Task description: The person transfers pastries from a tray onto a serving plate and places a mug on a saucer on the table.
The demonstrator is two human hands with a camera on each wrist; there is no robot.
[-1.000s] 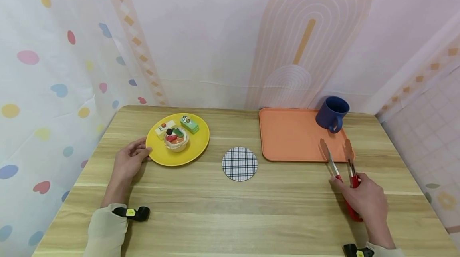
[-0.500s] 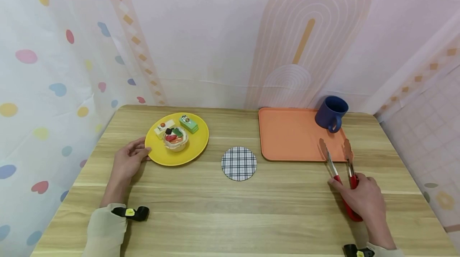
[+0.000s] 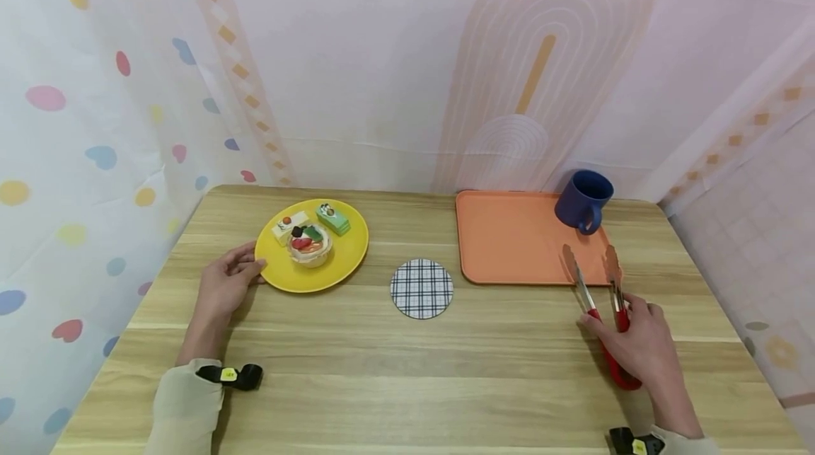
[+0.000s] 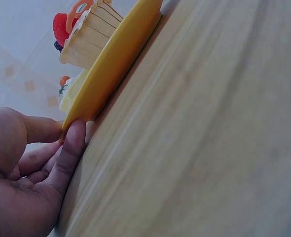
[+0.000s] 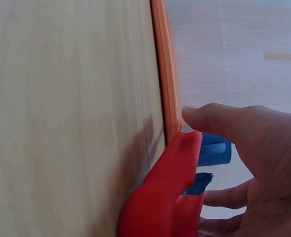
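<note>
On the left of the head view, my left hand [image 3: 223,281] pinches the near-left rim of a yellow plate [image 3: 347,257] between thumb and fingers; the left wrist view shows this grip closely. A cupcake with fruit topping [image 3: 310,246], a pale cake slice [image 3: 288,225] and a green cake slice [image 3: 334,219] sit on that plate. My right hand [image 3: 643,338] holds red-handled tongs [image 3: 616,363], thumb on one arm and fingers on the other. The tongs' arms are spread, and their brownish tips lie over the near right part of an orange tray [image 3: 509,243].
A dark blue mug [image 3: 579,202] stands at the tray's back right corner, handle toward me. Between plate and tray lies a round checked coaster [image 3: 422,289]. A patterned curtain [image 3: 369,73] hangs behind the wooden table [image 3: 407,384].
</note>
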